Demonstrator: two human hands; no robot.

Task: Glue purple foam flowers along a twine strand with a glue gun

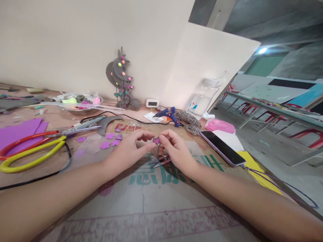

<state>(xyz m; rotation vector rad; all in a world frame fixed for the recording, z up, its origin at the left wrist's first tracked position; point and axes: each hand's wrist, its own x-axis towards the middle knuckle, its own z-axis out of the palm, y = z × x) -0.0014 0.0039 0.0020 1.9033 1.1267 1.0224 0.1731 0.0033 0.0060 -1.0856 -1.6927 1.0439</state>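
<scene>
Above cardboard | right hand | holding small purple piece

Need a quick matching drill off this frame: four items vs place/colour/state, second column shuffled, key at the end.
1. glue gun
2. large scissors
3. phone
4. small heart

A. lies with dark screen up
B. purple, between the left hand and right hand, at the fingers
C. blue, near the white clock
D. one red handle, one yellow

Pairs: 1-C, 2-D, 3-A, 4-B
</scene>
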